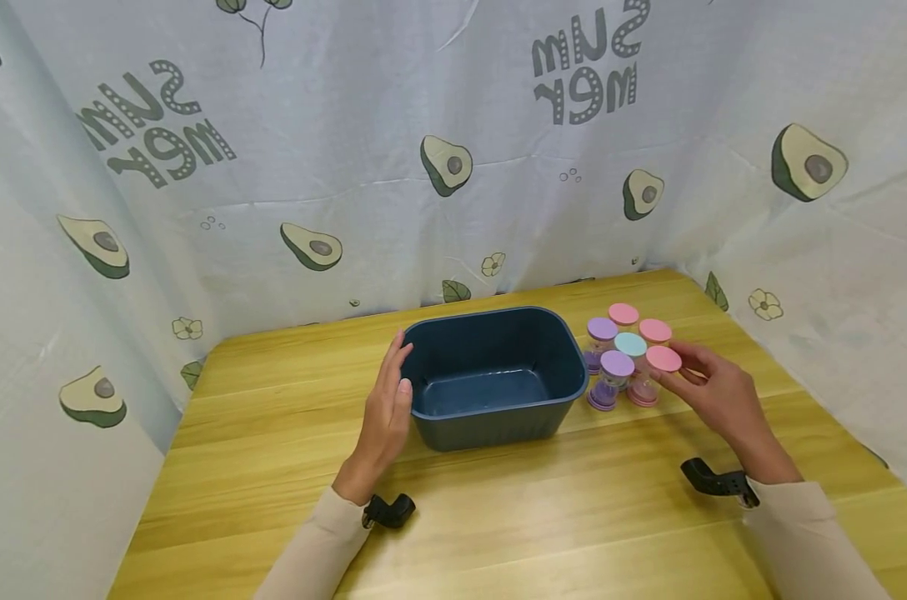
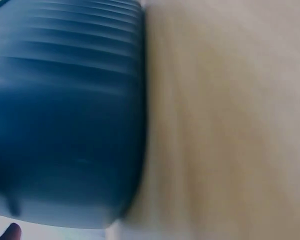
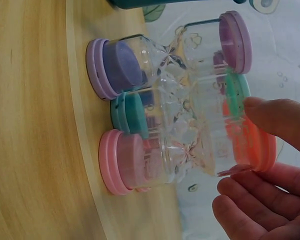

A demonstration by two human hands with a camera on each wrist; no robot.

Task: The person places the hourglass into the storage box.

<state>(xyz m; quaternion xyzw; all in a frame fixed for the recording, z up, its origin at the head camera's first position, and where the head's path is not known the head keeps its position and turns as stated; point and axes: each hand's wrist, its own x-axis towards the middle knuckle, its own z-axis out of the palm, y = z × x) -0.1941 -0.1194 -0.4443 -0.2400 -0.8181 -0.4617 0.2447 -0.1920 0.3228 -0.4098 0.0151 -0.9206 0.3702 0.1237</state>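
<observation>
Six small, clear, hourglass-shaped sand timers with round coloured caps stand close together on the yellow wood-grain counter, just right of a dark blue, rounded rectangular plastic bin. Three have pink caps, two purple, and one pale teal, set amid the others. Your right hand has its grip closed on the top of the nearest pink-capped timer, upright at the group's near right. Your left hand is at the bin's left end, fingers extended, grip uncurled. Behind hangs a pale avocado-print cloth.
</observation>
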